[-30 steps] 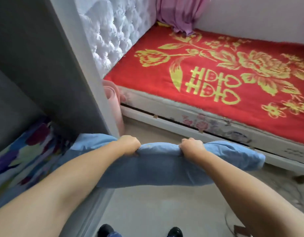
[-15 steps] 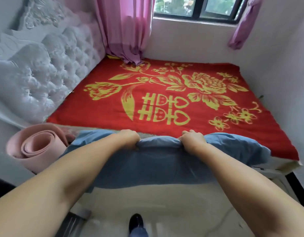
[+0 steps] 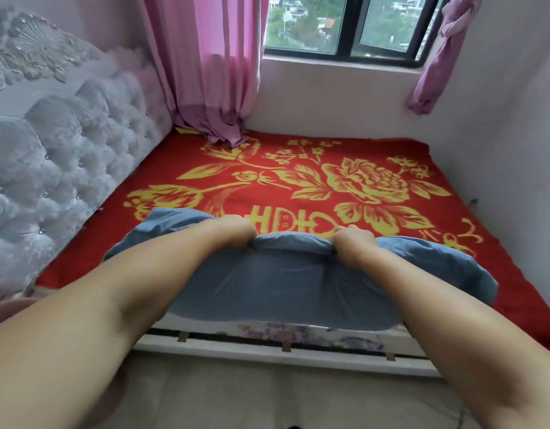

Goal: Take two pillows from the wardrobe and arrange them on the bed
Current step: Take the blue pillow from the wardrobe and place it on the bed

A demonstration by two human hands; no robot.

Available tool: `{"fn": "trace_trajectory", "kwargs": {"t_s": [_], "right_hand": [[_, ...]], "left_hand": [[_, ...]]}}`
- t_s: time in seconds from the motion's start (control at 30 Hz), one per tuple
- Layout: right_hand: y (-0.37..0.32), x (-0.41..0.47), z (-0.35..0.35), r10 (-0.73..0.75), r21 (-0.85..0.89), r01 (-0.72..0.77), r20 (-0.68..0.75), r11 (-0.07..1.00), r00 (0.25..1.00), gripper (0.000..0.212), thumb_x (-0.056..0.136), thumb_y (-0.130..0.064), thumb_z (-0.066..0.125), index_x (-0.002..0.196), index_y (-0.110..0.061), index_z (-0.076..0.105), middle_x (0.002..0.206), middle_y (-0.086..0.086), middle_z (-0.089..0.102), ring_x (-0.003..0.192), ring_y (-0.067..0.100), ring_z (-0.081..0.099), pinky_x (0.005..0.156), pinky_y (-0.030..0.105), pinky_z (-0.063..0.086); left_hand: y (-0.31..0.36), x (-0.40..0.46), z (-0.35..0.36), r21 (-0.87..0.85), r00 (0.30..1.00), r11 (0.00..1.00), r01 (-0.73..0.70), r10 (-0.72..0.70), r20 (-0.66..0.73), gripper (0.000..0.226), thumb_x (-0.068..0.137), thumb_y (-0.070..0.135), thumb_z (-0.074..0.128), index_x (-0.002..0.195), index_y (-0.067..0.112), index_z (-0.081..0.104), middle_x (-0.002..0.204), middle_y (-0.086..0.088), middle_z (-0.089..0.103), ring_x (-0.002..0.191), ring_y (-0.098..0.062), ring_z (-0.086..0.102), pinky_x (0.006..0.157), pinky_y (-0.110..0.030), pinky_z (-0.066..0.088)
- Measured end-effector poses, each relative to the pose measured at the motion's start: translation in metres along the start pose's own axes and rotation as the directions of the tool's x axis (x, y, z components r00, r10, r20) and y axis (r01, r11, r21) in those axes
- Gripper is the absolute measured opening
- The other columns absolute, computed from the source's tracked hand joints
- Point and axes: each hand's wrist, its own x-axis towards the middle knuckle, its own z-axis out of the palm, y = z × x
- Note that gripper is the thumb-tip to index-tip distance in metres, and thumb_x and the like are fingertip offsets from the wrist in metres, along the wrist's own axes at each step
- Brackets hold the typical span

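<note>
A red blanket [image 3: 298, 181] patterned with gold flowers is spread over the bed [image 3: 267, 345], which is enclosed by a tufted grey headboard [image 3: 66, 168], pink curtain [image 3: 211, 72] and window [image 3: 345, 23]. Compared with half a second earlier, the blue pillow [image 3: 286, 283] has been carried over the bed's near edge. Its long axis is held left-to-right, its upper edge bunched in the clenched left hand [image 3: 236, 232] and right hand [image 3: 354, 243].

One pillow [image 3: 286, 283], two curtains [image 3: 205, 66], one bed [image 3: 298, 181]

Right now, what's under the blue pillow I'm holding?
Under the blue pillow lies the near edge of the red blanket and the mattress side. Both hands, left and right, grip its top edge. Anything directly beneath is covered.
</note>
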Motion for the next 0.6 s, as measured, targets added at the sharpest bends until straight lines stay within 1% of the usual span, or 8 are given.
{"fn": "trace_trajectory", "kwargs": {"t_s": [0.1,0.17,0.27,0.33,0.4,0.5,0.53,0.6], "right_hand": [[0.013,0.051,-0.024,-0.053,-0.054,0.05,-0.054,0.997,0.997,0.031,0.096,-0.019,0.05,0.124,-0.024,0.061,0.131,0.002,0.051,0.123,0.027,0.046,0.091,0.036,0.044],[0.021,0.084,-0.037,-0.076,-0.068,0.071,-0.074,0.995,0.994,0.032,0.096,-0.019,0.049,0.125,-0.026,0.06,0.134,0.003,0.049,0.125,0.028,0.044,0.094,0.039,0.044],[0.026,0.131,-0.054,-0.109,-0.087,0.105,-0.052,0.991,0.993,0.032,0.097,-0.019,0.049,0.126,-0.028,0.059,0.137,0.001,0.048,0.128,0.027,0.041,0.097,0.039,0.043],[0.025,0.165,-0.062,-0.142,-0.113,0.136,-0.044,0.984,0.989,0.034,0.097,-0.017,0.048,0.127,-0.027,0.058,0.135,0.001,0.048,0.128,0.026,0.041,0.097,0.039,0.044],[0.022,0.2,-0.07,-0.175,-0.133,0.165,-0.067,0.977,0.982,0.035,0.097,-0.015,0.047,0.128,-0.027,0.057,0.134,0.002,0.049,0.128,0.027,0.042,0.096,0.039,0.044],[0.017,0.246,-0.08,-0.193,-0.148,0.179,-0.087,0.973,0.977,0.034,0.097,-0.014,0.044,0.126,-0.026,0.058,0.132,0.003,0.051,0.125,0.028,0.046,0.092,0.038,0.046],[0.016,0.261,-0.083,-0.19,-0.138,0.177,-0.089,0.974,0.978,0.033,0.098,-0.015,0.044,0.125,-0.025,0.059,0.131,0.003,0.052,0.124,0.029,0.047,0.091,0.038,0.046],[0.016,0.288,-0.088,-0.181,-0.134,0.168,-0.09,0.977,0.979,0.03,0.098,-0.018,0.046,0.124,-0.025,0.06,0.129,0.003,0.052,0.123,0.028,0.047,0.088,0.036,0.046]], "left_hand": [[-0.024,0.032,-0.019,-0.013,1.0,1.0,0.016,-0.016,-0.01,0.028,0.087,0.036,0.049,0.106,0.022,0.064,0.107,-0.004,0.067,0.091,-0.026,0.061,0.07,-0.03,0.043],[-0.038,0.054,-0.03,-0.04,0.999,0.999,0.032,-0.033,-0.013,0.027,0.086,0.035,0.049,0.105,0.022,0.064,0.107,-0.003,0.066,0.094,-0.026,0.061,0.071,-0.031,0.044],[-0.058,0.085,-0.036,-0.082,0.999,0.996,0.046,-0.046,-0.005,0.026,0.085,0.032,0.049,0.103,0.022,0.064,0.106,-0.004,0.066,0.093,-0.027,0.061,0.074,-0.032,0.046],[-0.074,0.106,-0.037,-0.091,0.998,0.994,0.06,-0.058,0.022,0.025,0.086,0.031,0.048,0.101,0.02,0.064,0.106,-0.005,0.066,0.091,-0.027,0.06,0.073,-0.031,0.045],[-0.096,0.129,-0.039,-0.113,0.995,0.989,0.09,-0.084,0.053,0.022,0.087,0.031,0.049,0.098,0.019,0.064,0.105,-0.005,0.066,0.085,-0.025,0.057,0.07,-0.029,0.043],[-0.127,0.162,-0.047,-0.145,0.994,0.984,0.098,-0.091,0.054,0.018,0.086,0.032,0.052,0.093,0.019,0.064,0.103,-0.005,0.067,0.076,-0.021,0.055,0.066,-0.026,0.04],[-0.138,0.175,-0.05,-0.141,0.995,0.986,0.09,-0.083,0.056,0.019,0.086,0.032,0.053,0.094,0.018,0.064,0.103,-0.005,0.067,0.076,-0.021,0.055,0.066,-0.027,0.041],[-0.155,0.196,-0.056,-0.117,0.996,0.99,0.073,-0.067,0.06,0.022,0.088,0.033,0.053,0.099,0.017,0.064,0.106,-0.006,0.067,0.087,-0.025,0.06,0.069,-0.028,0.041]]}}
